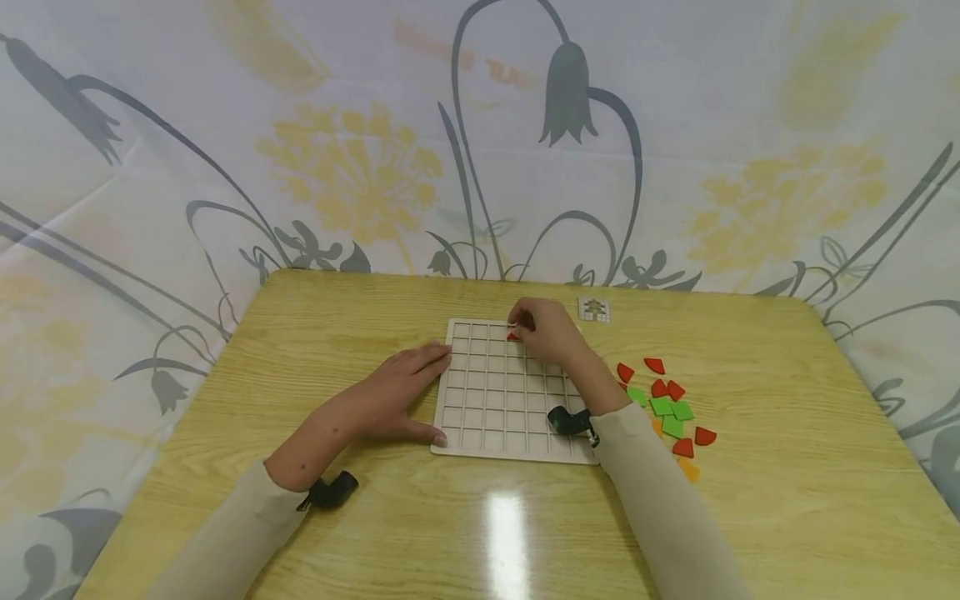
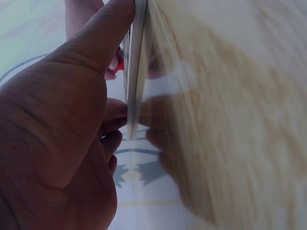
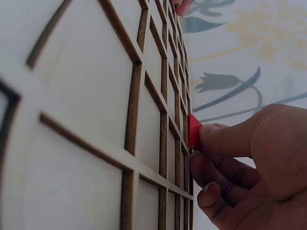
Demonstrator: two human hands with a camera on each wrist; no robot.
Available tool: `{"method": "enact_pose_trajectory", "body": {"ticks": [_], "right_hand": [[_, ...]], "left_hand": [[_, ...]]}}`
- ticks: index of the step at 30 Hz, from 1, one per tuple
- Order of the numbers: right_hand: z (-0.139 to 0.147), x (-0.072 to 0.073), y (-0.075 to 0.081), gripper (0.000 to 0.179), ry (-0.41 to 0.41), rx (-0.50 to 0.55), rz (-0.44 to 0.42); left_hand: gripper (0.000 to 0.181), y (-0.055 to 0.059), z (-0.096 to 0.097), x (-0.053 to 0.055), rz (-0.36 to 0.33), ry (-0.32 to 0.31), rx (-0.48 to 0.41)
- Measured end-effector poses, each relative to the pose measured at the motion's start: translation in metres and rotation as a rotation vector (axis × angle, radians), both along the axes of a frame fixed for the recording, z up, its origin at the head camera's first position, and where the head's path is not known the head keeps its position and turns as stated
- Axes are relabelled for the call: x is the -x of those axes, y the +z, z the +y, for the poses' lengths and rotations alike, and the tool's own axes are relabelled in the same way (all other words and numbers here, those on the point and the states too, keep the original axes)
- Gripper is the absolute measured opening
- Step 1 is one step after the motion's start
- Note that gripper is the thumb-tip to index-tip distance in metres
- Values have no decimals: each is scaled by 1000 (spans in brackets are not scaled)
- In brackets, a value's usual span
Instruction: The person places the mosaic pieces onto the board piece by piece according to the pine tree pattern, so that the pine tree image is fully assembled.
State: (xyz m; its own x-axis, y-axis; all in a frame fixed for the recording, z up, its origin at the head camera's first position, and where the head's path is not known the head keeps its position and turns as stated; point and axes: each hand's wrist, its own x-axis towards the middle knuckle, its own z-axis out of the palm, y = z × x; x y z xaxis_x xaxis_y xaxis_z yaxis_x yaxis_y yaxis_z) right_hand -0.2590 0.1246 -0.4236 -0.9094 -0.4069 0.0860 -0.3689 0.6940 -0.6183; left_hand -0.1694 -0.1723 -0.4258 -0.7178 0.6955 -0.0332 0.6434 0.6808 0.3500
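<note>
A pale board (image 1: 495,398) with a grid of square recesses lies on the table in the head view. My left hand (image 1: 397,392) rests along its left edge, fingertips at the upper part and thumb near the lower left corner. Over the board's far side, my right hand (image 1: 551,332) pinches a small flat red piece (image 3: 194,130) between thumb and fingers. In the right wrist view that piece meets the grid; whether it sits inside a recess I cannot tell. The right hand and forearm hide part of the board's right side.
Right of the board lie loose flat pieces: several red quarter-circles (image 1: 705,436), several green squares (image 1: 672,427) and some orange pieces (image 1: 688,470). A small card (image 1: 594,310) printed with a tree-like pattern lies beyond the right hand. A flowered cloth (image 1: 495,150) hangs behind the table.
</note>
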Motion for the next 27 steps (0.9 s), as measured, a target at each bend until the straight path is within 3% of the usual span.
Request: {"method": "enact_pose_trajectory", "body": {"ticks": [27], "right_hand": [[4, -1, 1, 15, 5, -29, -13]], "left_hand": [[120, 3, 1, -2, -50, 17, 0]]}}
